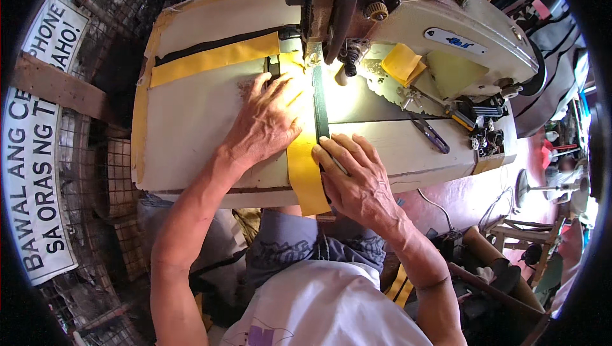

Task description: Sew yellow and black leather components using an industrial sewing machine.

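Above pink floor (465, 190), yellow strip (305, 171) on tabletop (197, 120)

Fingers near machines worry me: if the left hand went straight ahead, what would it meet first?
The left hand would likely meet the sewing machine's head first, though height is hard to judge.

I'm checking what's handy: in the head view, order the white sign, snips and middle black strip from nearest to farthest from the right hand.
From the right hand:
1. Middle black strip, at its fingertips.
2. Snips, on the tabletop to its right.
3. White sign, far left, beyond the table.
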`<state>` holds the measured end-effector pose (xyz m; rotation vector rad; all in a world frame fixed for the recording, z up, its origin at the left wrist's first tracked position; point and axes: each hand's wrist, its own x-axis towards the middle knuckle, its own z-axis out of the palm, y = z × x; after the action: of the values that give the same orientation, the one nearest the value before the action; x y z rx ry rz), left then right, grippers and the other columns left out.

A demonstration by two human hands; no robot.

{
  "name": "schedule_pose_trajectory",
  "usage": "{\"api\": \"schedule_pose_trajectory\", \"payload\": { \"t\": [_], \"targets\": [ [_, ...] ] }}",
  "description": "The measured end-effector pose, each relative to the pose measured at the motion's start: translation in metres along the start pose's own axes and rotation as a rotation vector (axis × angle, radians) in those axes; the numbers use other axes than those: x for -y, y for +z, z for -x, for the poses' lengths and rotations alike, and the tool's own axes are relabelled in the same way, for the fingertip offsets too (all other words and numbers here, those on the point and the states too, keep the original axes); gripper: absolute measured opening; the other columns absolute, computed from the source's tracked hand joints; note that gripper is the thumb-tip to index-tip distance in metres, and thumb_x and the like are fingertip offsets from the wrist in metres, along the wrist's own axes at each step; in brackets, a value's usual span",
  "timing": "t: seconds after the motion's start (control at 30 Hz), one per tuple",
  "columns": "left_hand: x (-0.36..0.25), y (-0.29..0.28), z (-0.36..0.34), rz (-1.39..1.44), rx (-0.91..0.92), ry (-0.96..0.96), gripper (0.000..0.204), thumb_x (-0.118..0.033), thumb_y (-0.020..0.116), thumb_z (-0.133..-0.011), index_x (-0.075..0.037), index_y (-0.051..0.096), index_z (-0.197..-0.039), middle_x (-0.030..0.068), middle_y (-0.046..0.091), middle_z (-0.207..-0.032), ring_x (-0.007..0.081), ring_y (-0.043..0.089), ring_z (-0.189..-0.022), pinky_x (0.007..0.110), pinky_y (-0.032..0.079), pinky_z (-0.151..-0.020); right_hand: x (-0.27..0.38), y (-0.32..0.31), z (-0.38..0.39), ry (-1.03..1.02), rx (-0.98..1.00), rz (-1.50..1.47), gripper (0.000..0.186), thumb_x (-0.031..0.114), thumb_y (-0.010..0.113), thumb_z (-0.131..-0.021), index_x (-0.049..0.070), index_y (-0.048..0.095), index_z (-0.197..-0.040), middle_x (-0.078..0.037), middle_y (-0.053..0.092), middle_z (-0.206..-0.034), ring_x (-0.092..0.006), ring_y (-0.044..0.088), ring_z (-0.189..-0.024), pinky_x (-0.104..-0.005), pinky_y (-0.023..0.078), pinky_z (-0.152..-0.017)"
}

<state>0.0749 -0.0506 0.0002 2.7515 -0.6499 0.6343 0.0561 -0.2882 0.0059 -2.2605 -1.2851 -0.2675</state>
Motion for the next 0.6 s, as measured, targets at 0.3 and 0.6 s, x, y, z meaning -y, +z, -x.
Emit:
{"api": "schedule_pose_trajectory", "payload": {
  "t": [0.3,0.6],
  "targets": [
    [-0.032,-0.013,0.020,-0.024,0.081,-0.012,0.039,-0.028,0.068,-0.092,-0.004,0.068,-0.122,0.0131,0.063,-0.119,0.0284,0.056,-0.121,0.052,0.036,-0.113,-0.002,0.001,0.002,-0.008,0.004,0.020,0.048,0.011,0.071,-0.082,0.002,0.064,-0.128,-0.014,0.063,-0.130,-0.0326,0.057,-0.125,-0.0503,0.041,-0.111],
    [-0.014,-0.004,0.007,-0.037,0.029,0.014,0.033,-0.023,0.066,-0.091,-0.005,0.069,-0.119,0.0135,0.063,-0.122,0.0288,0.056,-0.121,0.051,0.037,-0.112,-0.014,0.005,-0.014,-0.004,-0.014,0.045,0.045,0.014,0.070,-0.084,0.003,0.062,-0.126,-0.013,0.061,-0.130,-0.0326,0.056,-0.124,-0.0497,0.040,-0.110]
  ]
}}
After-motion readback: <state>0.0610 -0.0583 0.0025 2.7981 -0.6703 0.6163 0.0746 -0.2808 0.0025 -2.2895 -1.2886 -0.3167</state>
